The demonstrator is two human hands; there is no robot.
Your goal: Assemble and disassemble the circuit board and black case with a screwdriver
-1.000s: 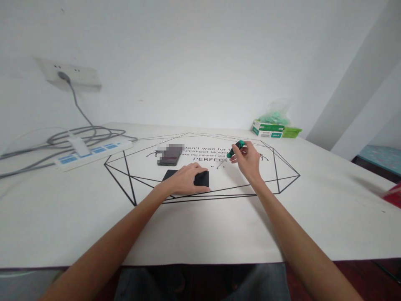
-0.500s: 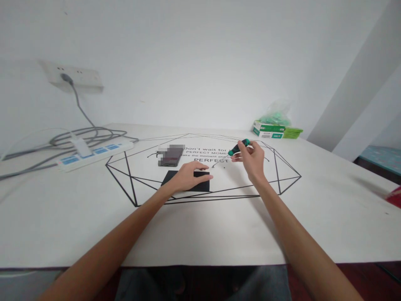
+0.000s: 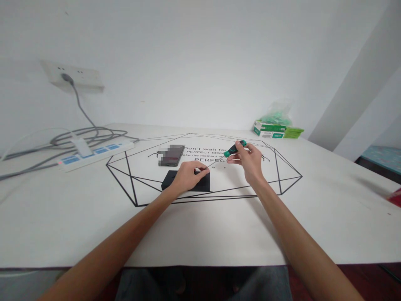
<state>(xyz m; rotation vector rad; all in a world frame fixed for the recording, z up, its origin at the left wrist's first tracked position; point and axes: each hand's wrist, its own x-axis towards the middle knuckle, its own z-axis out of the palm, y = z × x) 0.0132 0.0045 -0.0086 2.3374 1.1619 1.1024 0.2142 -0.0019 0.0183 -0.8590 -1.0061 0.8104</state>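
Gripping thin-shafted screwdriver (image 3: pixel 234 149), bare hands (image 3: pixel 251 164), matte rectangular box (image 3: pixel 204 183)

Black box (image 3: pixel 204 183) under left hand (image 3: pixel 187 175). Green-and-black screwdriver handle (image 3: pixel 234 149) in right hand (image 3: pixel 251 161). White tabletop (image 3: pixel 200 234) beneath both hands, printed with black lettering and angular line pattern. Left of left hand: white power strip (image 3: pixel 96 155) with blue patches, grey cable (image 3: pixel 79 104). Beyond right hand: green-and-white box (image 3: pixel 270 128).

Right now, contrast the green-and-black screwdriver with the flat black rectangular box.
The green-and-black screwdriver is slim and slanted; the flat black rectangular box is broad and level. The screwdriver is in the right hand; the box lies on the white table. Both show black.
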